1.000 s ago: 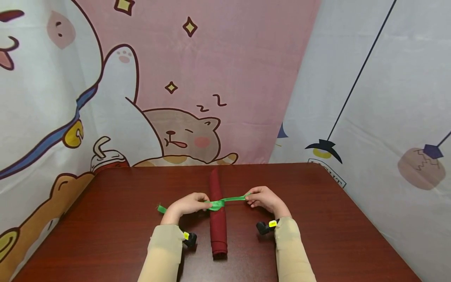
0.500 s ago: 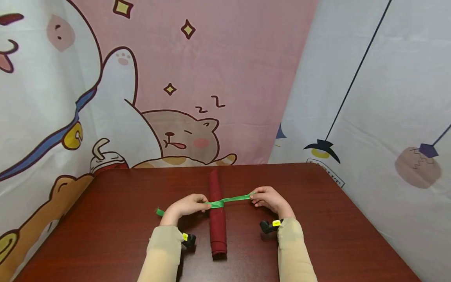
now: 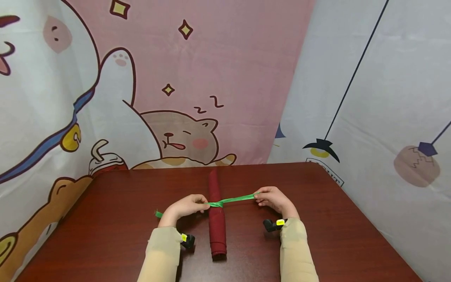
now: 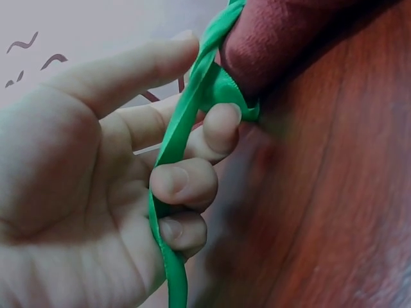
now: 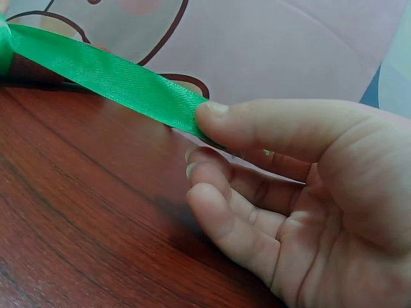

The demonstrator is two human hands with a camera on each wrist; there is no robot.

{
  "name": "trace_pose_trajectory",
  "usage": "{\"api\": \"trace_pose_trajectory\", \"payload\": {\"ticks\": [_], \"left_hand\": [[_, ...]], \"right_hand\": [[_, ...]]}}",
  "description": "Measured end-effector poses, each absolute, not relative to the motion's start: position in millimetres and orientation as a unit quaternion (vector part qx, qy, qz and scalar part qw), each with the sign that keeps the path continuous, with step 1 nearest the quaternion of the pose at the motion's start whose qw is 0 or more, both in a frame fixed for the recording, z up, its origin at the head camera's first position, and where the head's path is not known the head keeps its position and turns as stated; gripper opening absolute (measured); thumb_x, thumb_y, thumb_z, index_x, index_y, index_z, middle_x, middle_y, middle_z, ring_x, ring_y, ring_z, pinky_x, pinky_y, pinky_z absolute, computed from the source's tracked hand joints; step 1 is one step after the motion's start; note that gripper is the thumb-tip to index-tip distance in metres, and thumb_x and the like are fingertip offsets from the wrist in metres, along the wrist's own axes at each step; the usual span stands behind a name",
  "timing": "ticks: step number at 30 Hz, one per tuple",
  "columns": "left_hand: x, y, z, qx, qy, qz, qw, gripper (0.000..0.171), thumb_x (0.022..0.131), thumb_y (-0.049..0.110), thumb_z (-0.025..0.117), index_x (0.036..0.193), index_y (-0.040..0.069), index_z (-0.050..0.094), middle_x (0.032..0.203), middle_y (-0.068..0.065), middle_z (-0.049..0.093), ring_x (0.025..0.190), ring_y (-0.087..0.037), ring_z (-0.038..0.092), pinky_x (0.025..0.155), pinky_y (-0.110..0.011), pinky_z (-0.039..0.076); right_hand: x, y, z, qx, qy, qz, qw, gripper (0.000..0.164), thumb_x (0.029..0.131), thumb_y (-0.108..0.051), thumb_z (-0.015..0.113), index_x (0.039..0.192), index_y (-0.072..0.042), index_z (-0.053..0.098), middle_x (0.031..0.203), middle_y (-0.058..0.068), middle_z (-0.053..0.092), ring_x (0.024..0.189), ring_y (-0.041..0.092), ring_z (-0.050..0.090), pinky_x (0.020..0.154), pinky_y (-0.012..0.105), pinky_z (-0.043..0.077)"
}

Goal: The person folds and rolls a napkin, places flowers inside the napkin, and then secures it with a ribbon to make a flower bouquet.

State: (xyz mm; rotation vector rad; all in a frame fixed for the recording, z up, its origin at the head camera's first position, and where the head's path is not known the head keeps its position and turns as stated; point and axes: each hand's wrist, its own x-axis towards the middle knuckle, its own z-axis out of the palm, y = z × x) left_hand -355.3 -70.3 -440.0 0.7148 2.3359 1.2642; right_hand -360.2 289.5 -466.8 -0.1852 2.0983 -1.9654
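Observation:
A dark red cloth roll [image 3: 217,229] lies lengthwise on the table, with a green ribbon [image 3: 239,199] wrapped and crossed around its middle. My left hand [image 3: 186,207] holds the ribbon just left of the roll; in the left wrist view the ribbon [image 4: 183,122] runs twisted past the thumb and through the curled fingers. Its loose tail comes out left of that wrist. On the right, my right hand [image 3: 276,199] pinches the other end between thumb and forefinger. In the right wrist view this stretch of ribbon [image 5: 115,80] is taut and flat, and the other fingers curl loosely below.
The brown wooden table [image 3: 338,243] spreads out on both sides of the roll. Behind it hangs a printed cartoon curtain [image 3: 225,78]. Each wrist carries a small black camera, such as the right one [image 3: 271,225].
My right hand has moved to the right, drawing out more ribbon. The loop on the roll has tightened from a loose band into a narrow crossing. The left hand has barely moved.

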Motion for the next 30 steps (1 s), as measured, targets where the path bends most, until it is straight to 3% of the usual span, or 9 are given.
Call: {"api": "trace_pose_trajectory", "payload": {"ticks": [10,23,30], "left_hand": [[-355,-74,-440,0.25,0.828,0.463,0.195,0.021,0.094,0.024,0.062,0.101,0.004,0.064,0.082,-0.006,0.061,0.076,-0.02,0.053,0.07,-0.033,0.042],[-357,-87,-435,0.226,0.84,0.468,0.158,0.024,0.097,0.025,0.059,0.105,0.004,0.065,0.087,-0.008,0.062,0.086,-0.022,0.055,0.079,-0.035,0.041],[-356,-108,-436,0.229,0.85,0.447,0.159,0.026,0.096,0.025,0.06,0.102,0.0,0.066,0.083,-0.006,0.061,0.08,-0.02,0.051,0.072,-0.033,0.039]], "right_hand": [[-358,298,-469,-0.057,0.711,-0.689,0.127,0.007,0.091,-0.004,0.065,0.095,-0.002,0.071,0.087,0.009,0.066,0.076,0.018,0.064,0.073,0.034,0.055],[-360,300,-468,-0.033,0.723,-0.681,0.112,0.016,0.091,-0.007,0.066,0.102,0.005,0.067,0.089,0.012,0.063,0.076,0.019,0.063,0.073,0.033,0.055],[-358,293,-474,-0.032,0.748,-0.657,0.091,0.016,0.089,-0.007,0.068,0.1,0.006,0.069,0.081,0.008,0.062,0.068,0.016,0.059,0.066,0.03,0.055]]}}
